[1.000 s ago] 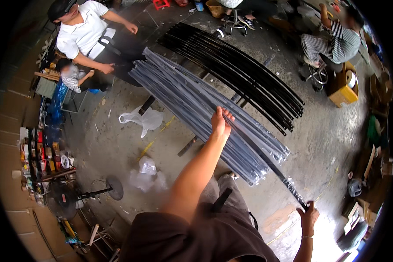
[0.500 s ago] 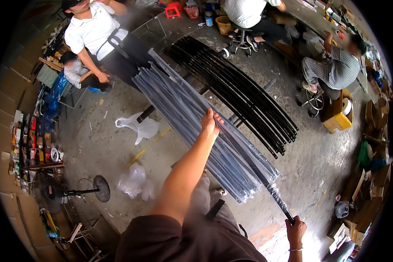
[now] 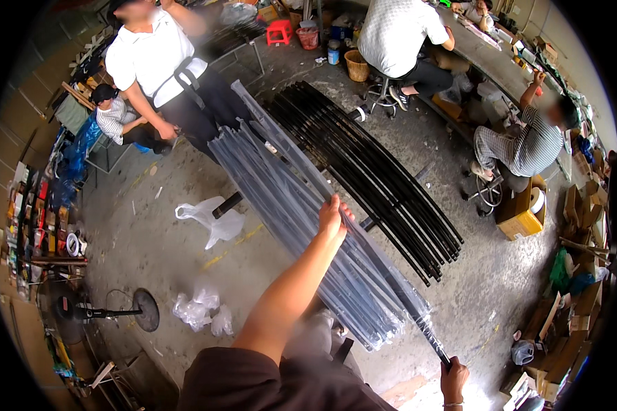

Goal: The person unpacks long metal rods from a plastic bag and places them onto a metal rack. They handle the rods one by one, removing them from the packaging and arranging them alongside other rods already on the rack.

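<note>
My left hand (image 3: 334, 219) is curled closed around a clear sleeve (image 3: 391, 274). At near right, my right hand (image 3: 454, 378) is closed on the near end of 1 black bar (image 3: 440, 351), which runs into the sleeve along the right side of the wrapped stack (image 3: 274, 181). Bare rods (image 3: 377, 185) lie farther right; a white bag (image 3: 218, 225) lies left on the floor (image 3: 140, 240).

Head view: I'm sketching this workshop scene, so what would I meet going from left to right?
Black pedestal fan with a round base, crumpled translucent plastic bags, red plastic stool, person's bare left hand, bare right hand, yellow cardboard box, green plastic bag.
</note>
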A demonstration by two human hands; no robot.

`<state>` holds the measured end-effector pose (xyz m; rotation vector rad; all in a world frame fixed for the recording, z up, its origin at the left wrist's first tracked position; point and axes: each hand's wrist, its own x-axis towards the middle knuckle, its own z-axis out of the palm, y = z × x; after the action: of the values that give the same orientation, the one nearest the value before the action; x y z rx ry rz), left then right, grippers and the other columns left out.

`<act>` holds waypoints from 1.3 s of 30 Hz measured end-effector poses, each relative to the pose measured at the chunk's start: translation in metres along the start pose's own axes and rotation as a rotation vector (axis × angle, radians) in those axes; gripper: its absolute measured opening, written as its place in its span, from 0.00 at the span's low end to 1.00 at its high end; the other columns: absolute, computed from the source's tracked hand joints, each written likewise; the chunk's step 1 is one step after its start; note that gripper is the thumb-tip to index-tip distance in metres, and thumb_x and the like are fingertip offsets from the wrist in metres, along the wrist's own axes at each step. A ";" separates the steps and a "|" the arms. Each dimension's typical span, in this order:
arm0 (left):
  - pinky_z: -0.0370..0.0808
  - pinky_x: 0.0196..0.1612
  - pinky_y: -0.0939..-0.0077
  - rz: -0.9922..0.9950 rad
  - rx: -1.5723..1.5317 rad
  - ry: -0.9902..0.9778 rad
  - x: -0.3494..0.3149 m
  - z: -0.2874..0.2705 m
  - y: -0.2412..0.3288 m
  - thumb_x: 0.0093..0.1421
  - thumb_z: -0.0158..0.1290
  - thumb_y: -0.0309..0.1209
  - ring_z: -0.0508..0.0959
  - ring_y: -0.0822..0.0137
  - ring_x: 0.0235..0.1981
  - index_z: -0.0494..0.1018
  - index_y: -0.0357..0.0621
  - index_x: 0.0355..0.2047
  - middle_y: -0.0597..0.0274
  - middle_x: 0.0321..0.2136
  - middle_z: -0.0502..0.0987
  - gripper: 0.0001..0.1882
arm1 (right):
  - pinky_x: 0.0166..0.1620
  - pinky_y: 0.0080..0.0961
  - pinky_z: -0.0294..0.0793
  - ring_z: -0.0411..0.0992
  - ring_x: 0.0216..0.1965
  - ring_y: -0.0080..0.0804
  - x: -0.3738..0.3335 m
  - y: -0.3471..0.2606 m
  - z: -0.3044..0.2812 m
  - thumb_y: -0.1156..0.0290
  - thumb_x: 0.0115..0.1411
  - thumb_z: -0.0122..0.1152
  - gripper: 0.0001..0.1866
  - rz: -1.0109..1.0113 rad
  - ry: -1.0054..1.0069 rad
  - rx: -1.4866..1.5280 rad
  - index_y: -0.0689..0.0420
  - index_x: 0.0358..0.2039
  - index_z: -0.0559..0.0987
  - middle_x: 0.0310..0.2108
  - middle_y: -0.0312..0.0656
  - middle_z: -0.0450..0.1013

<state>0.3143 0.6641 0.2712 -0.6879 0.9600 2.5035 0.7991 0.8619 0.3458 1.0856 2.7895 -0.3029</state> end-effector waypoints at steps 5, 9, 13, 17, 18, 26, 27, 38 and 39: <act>0.71 0.25 0.69 -0.011 0.020 -0.077 0.001 0.010 0.012 0.60 0.49 0.38 0.67 0.68 0.21 0.61 0.46 0.33 0.64 0.22 0.65 0.11 | 0.22 0.39 0.64 0.68 0.18 0.49 0.005 -0.005 -0.008 0.67 0.42 0.67 0.13 0.025 0.035 -0.002 0.56 0.16 0.70 0.12 0.46 0.67; 0.73 0.28 0.67 0.002 0.025 -0.057 -0.006 0.006 0.012 0.59 0.50 0.38 0.68 0.67 0.21 0.62 0.47 0.32 0.64 0.22 0.66 0.11 | 0.22 0.39 0.64 0.68 0.16 0.49 0.005 0.004 -0.004 0.63 0.43 0.67 0.15 -0.014 0.076 -0.009 0.55 0.14 0.70 0.10 0.45 0.67; 0.74 0.31 0.64 -0.008 0.026 -0.052 -0.021 0.002 0.010 0.59 0.50 0.39 0.69 0.66 0.23 0.63 0.46 0.32 0.64 0.24 0.67 0.11 | 0.22 0.39 0.64 0.68 0.16 0.48 0.004 0.023 0.000 0.61 0.43 0.67 0.15 -0.042 0.076 -0.017 0.54 0.13 0.70 0.10 0.45 0.66; 0.75 0.33 0.63 -0.024 -0.007 -0.060 -0.036 0.001 0.002 0.60 0.49 0.39 0.70 0.65 0.24 0.64 0.45 0.32 0.63 0.25 0.68 0.11 | 0.22 0.40 0.64 0.69 0.17 0.48 0.003 0.037 -0.017 0.60 0.43 0.67 0.15 -0.087 0.078 0.033 0.55 0.14 0.71 0.11 0.45 0.67; 0.75 0.34 0.62 0.000 0.002 -0.113 -0.037 0.001 0.001 0.60 0.49 0.38 0.72 0.64 0.25 0.64 0.44 0.33 0.61 0.25 0.69 0.11 | 0.22 0.40 0.64 0.69 0.17 0.48 0.003 0.040 -0.021 0.60 0.43 0.67 0.15 -0.103 0.082 0.052 0.55 0.15 0.71 0.11 0.46 0.68; 0.77 0.35 0.63 0.003 0.073 -0.107 -0.053 0.010 -0.015 0.62 0.46 0.38 0.74 0.64 0.27 0.64 0.43 0.35 0.60 0.26 0.72 0.11 | 0.23 0.40 0.65 0.69 0.18 0.50 0.001 0.059 -0.042 0.61 0.44 0.66 0.15 -0.101 -0.004 0.013 0.57 0.16 0.71 0.12 0.47 0.69; 0.77 0.35 0.63 -0.002 0.079 -0.113 -0.055 0.012 -0.017 0.62 0.46 0.38 0.74 0.64 0.27 0.64 0.43 0.35 0.60 0.26 0.72 0.11 | 0.23 0.40 0.66 0.69 0.18 0.49 0.002 0.061 -0.043 0.62 0.44 0.66 0.15 -0.112 -0.006 0.014 0.57 0.16 0.71 0.12 0.47 0.69; 0.75 0.36 0.61 0.118 -0.014 -0.116 -0.054 0.013 -0.040 0.60 0.48 0.41 0.75 0.60 0.34 0.60 0.48 0.40 0.58 0.33 0.73 0.15 | 0.23 0.40 0.64 0.68 0.18 0.50 0.009 0.098 -0.025 0.61 0.46 0.65 0.15 -0.094 -0.052 0.058 0.58 0.16 0.71 0.12 0.47 0.67; 0.74 0.39 0.59 0.132 -0.005 -0.098 -0.055 0.008 -0.042 0.59 0.49 0.43 0.74 0.60 0.37 0.60 0.48 0.42 0.58 0.36 0.73 0.17 | 0.23 0.40 0.64 0.68 0.18 0.50 0.007 0.110 -0.019 0.62 0.46 0.65 0.15 -0.107 -0.046 0.053 0.58 0.16 0.71 0.12 0.47 0.67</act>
<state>0.3772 0.6900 0.2850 -0.5138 0.9932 2.6272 0.8679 0.9502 0.3480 0.9286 2.8186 -0.4102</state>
